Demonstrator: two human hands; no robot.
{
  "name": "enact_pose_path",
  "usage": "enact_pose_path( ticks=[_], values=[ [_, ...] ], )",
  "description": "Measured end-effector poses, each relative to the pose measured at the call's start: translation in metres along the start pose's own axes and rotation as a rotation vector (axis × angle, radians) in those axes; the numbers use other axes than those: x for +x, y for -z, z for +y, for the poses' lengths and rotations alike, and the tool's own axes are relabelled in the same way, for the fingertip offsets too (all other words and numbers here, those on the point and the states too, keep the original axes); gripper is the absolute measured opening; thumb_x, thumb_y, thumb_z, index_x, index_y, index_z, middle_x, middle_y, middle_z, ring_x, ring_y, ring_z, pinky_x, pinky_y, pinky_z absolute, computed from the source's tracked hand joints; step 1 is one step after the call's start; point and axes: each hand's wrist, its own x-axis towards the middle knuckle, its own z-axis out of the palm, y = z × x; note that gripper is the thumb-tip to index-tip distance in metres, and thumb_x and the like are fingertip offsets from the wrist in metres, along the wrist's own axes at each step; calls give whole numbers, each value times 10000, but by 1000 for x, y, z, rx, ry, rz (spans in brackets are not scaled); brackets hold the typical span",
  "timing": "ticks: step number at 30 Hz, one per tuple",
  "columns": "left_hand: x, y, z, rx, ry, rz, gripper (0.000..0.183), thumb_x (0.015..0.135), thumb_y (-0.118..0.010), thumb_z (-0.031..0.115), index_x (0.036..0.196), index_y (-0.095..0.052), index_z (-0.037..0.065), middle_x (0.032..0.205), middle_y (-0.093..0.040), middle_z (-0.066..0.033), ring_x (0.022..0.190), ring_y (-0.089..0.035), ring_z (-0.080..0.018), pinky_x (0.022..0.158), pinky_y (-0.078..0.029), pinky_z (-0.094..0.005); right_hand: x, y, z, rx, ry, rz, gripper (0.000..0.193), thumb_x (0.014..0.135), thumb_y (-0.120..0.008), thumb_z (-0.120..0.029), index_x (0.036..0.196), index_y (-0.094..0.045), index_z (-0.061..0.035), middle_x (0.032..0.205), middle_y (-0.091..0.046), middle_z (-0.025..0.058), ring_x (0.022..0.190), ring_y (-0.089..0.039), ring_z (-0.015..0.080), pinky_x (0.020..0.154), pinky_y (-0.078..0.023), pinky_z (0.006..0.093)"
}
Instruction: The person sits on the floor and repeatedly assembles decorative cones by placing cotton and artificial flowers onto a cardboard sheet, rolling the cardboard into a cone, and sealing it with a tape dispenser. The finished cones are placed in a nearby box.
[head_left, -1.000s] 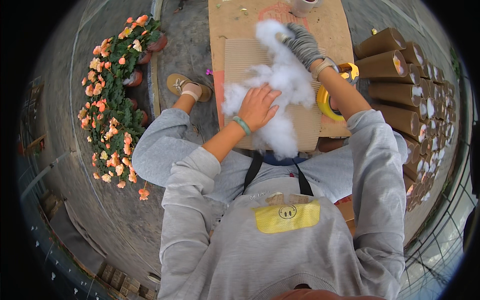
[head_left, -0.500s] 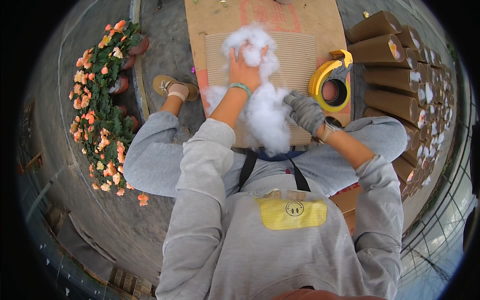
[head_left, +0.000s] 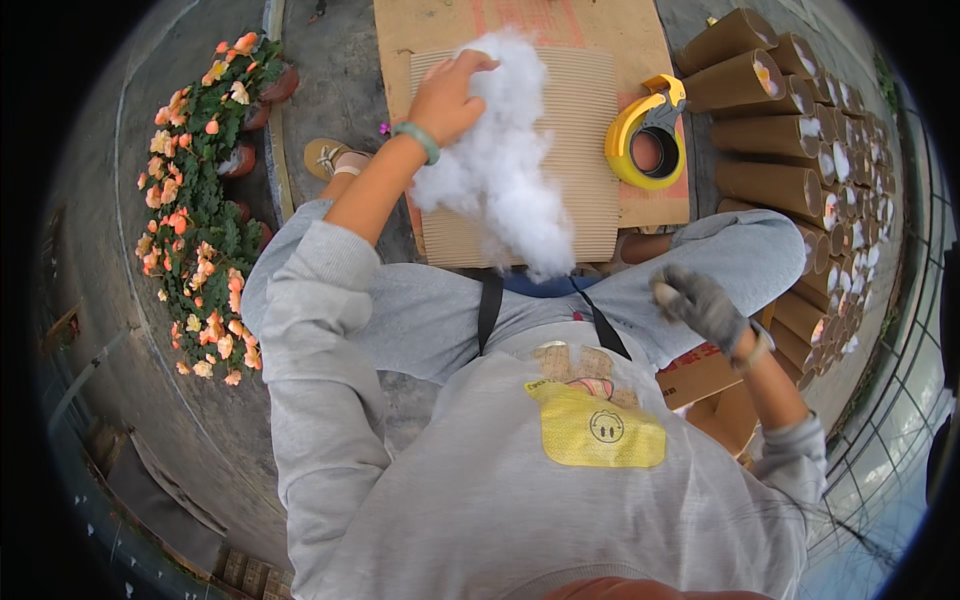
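Fluffy white stuffing (head_left: pixel 510 150) lies in a loose heap along a ribbed cardboard sheet (head_left: pixel 590 110). My left hand (head_left: pixel 448 98), bare with a green bangle, is at the heap's upper left edge; its fingers are stretched and the thumb stands apart from them, with nothing gripped. Over my right thigh is my right hand (head_left: pixel 705 305), in a grey glove with bare fingertips. Its fingers are loosely bent and apart, and I see nothing in them. A yellow tape dispenser (head_left: pixel 622 150) rests at the ribbed sheet's right edge.
Brown cardboard tubes (head_left: pixel 770 185) with white stuffing in their ends are stacked at the right. Potted orange flowers (head_left: pixel 205 260) line the left. Beneath the ribbed sheet is a larger cardboard surface (head_left: pixel 645 50). An opened cardboard box (head_left: pixel 715 400) stands by my right leg.
My left hand has come out of the stuffing toward the upper left. The right hand has drawn away from the heap, back and right over my thigh. The view has shifted slightly.
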Motion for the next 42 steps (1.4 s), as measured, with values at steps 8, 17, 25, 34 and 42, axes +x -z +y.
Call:
enact_pose_path(
  ticks=[8, 17, 25, 34, 42],
  values=[
    [-131, -26, -8, -222, 849, 492, 585, 883, -522, 286, 1361, -338, 4, 1413, -253, -233, 1294, -272, -364, 1071, -237, -415, 155, -43, 32, 63, -339, 295, 383, 803, -660, -317, 888, -583, 48, 657, -624, 144, 498, -605, 218, 424, -459, 327],
    [-65, -66, 29, 130, 535, 256, 859, 779, -630, 431, 1431, -227, 43, 1490, -69, -238, 1374, -59, -406, 1092, -109, -525, 161, -16, -12, -292, -60, 508, 342, 766, -703, -306, 903, -584, -17, 706, -603, 121, 645, -598, 251, 624, -496, 352],
    [-58, -59, 25, 362, 460, -261, 902, 620, -748, 282, 1390, -328, 69, 1496, -58, -235, 1382, -31, -415, 1079, -116, -572, 190, 30, -63, -581, 223, 868, 385, 729, -711, -331, 934, -593, -27, 819, -604, 156, 747, -587, 319, 713, -470, 405],
    [-66, -42, 25, 340, 415, -229, 879, 619, -651, 127, 1401, -257, 50, 1488, -89, -224, 1386, -93, -382, 1097, -116, -535, 190, 85, -53, -983, 379, 613, 544, 680, -701, -251, 1131, -495, -25, 960, -592, 214, 870, -579, 387, 769, -474, 449],
    [-47, 44, -52, 242, 412, 626, 585, 672, -566, 157, 1221, -410, 28, 1258, -429, -172, 1208, -356, -357, 1051, -211, -491, 237, 18, -140, -709, 966, 758, 387, 770, -619, -51, 1147, -537, -21, 1225, -522, 171, 1124, -505, 337, 935, -421, 398]
  ],
)
